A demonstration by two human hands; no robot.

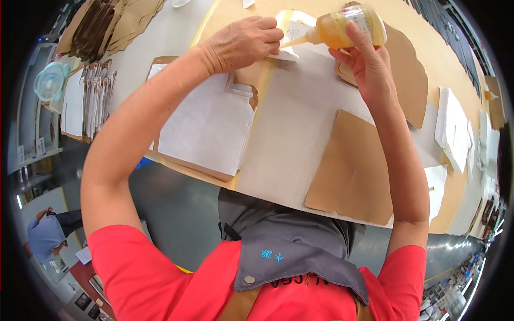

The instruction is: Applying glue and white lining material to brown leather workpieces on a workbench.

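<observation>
My right hand (367, 67) is closed around a squeeze bottle (349, 28) of amber, glue-like liquid. The bottle is tipped on its side, its narrow nozzle pointing left at my other hand. Curled fingers and thumb of my left hand (243, 43) pinch the edge of a small white paper piece (285, 55), close to the nozzle tip. What lies inside the pinch is mostly hidden. Under my left forearm is a stack of white-faced brown card sheets (201, 128) with a notched corner. Near my right forearm lies a flat brown card piece (350, 166).
Brown card stacks (136, 21) and a bundle of white-edged cards (96, 99) occupy the table's left. A pale blue round plastic item (51, 81) is at the left edge. Folded white pieces (454, 128) lie at right. Another person (49, 235) is at far left.
</observation>
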